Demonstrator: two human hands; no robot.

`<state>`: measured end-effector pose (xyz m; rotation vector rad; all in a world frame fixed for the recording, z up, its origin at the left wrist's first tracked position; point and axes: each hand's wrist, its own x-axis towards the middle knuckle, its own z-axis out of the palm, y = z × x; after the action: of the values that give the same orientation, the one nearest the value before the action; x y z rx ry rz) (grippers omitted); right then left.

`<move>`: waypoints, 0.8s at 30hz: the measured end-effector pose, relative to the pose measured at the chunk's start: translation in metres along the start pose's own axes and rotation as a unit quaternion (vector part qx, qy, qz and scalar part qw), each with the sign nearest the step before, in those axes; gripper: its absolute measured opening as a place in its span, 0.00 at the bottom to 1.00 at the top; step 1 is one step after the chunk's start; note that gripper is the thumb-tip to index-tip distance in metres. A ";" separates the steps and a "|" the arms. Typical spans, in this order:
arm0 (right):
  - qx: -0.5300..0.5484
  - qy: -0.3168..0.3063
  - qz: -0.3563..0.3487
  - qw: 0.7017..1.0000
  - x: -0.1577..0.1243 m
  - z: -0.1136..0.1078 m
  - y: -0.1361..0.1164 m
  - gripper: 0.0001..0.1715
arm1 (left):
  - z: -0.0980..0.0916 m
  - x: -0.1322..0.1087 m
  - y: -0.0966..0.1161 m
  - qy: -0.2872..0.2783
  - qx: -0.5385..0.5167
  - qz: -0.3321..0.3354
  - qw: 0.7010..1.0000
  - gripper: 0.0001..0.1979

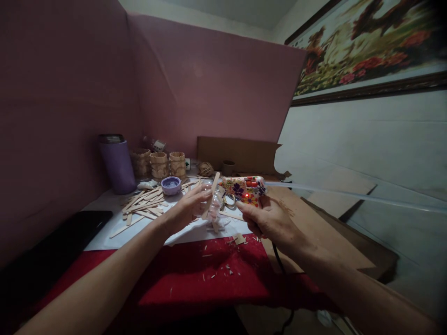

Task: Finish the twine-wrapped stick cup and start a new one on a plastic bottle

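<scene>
My left hand [193, 204] is closed round a clear plastic bottle [213, 207], with a wooden stick [211, 193] lying along its side. My right hand [267, 216] grips a flower-patterned glue gun [246, 187], which shows a small red light. The gun's tip points left and is close to the stick and bottle; whether they touch is unclear. A clear glue rod [331, 190] extends from the gun's back, and a black cord [278, 258] hangs below it. Loose wooden sticks [143, 204] lie in a pile left of my left hand.
Behind the pile stand a purple tumbler [117, 165], stick-covered cups [159, 166] and a purple lid [171, 185]. Twine [206, 169] lies at the back. Cardboard [300, 223] lies at right. Scraps dot the red cloth [195, 274]. A dark device [70, 242] is at left.
</scene>
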<state>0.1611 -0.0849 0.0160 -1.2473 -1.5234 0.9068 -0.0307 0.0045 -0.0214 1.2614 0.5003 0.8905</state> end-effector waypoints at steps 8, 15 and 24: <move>-0.003 0.002 0.001 1.000 0.001 -0.001 0.005 0.19 | -0.003 0.001 -0.003 -0.020 -0.005 0.013 1.000 0.21; -0.004 -0.003 -0.006 1.000 0.001 -0.002 0.003 0.18 | -0.006 0.003 -0.005 -0.029 -0.004 0.016 0.999 0.21; -0.001 -0.002 -0.001 1.000 0.000 -0.002 0.002 0.19 | -0.007 0.003 -0.006 -0.027 -0.001 0.009 1.000 0.20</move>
<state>0.1635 -0.0849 0.0150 -1.2466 -1.5281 0.9066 -0.0324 0.0103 -0.0288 1.2860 0.4451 0.8692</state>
